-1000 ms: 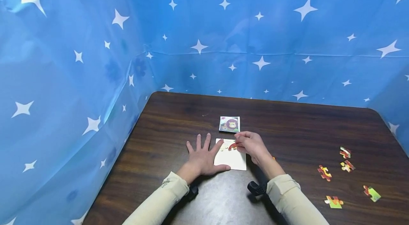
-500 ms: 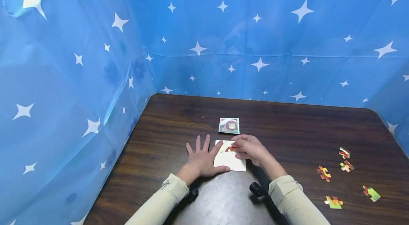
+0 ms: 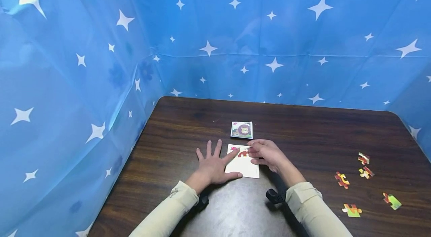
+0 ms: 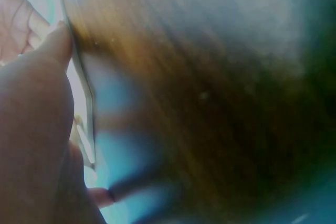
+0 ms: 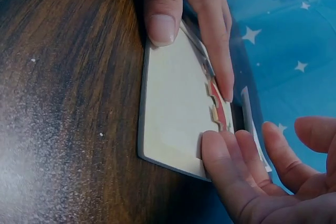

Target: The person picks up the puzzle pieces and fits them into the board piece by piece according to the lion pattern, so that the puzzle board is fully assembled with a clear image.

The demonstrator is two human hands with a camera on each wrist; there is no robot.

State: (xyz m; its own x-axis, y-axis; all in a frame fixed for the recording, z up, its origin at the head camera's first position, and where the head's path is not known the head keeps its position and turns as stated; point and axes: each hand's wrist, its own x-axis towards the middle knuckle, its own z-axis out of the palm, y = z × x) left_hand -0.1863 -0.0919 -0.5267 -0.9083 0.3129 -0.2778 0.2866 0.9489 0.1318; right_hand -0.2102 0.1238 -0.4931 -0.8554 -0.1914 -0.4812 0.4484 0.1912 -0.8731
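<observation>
A white square puzzle board (image 3: 247, 169) lies on the dark wooden table. My left hand (image 3: 213, 169) is spread flat at its left side, with thumb and index finger resting on the board. A red puzzle piece (image 3: 242, 154) sits in the upper part of the board; its cut edge (image 5: 217, 106) shows in the right wrist view. My right hand (image 3: 267, 154) is at the upper right corner, fingertips touching the board by the red piece, fingers loosely bent and pinching nothing. The left wrist view shows the board's edge (image 4: 88, 103) beside my left thumb.
A small lion picture card (image 3: 241, 130) lies just beyond the board. Several loose puzzle pieces, such as a red and green piece (image 3: 352, 210) and a red and yellow piece (image 3: 342, 180), are scattered at the right. A blue star-patterned curtain (image 3: 215, 24) hangs behind the table.
The right hand had a red puzzle piece in its fingertips; the piece now lies on the board and the fingers have loosened and drawn slightly right. The left hand's index finger shifted slightly right.
</observation>
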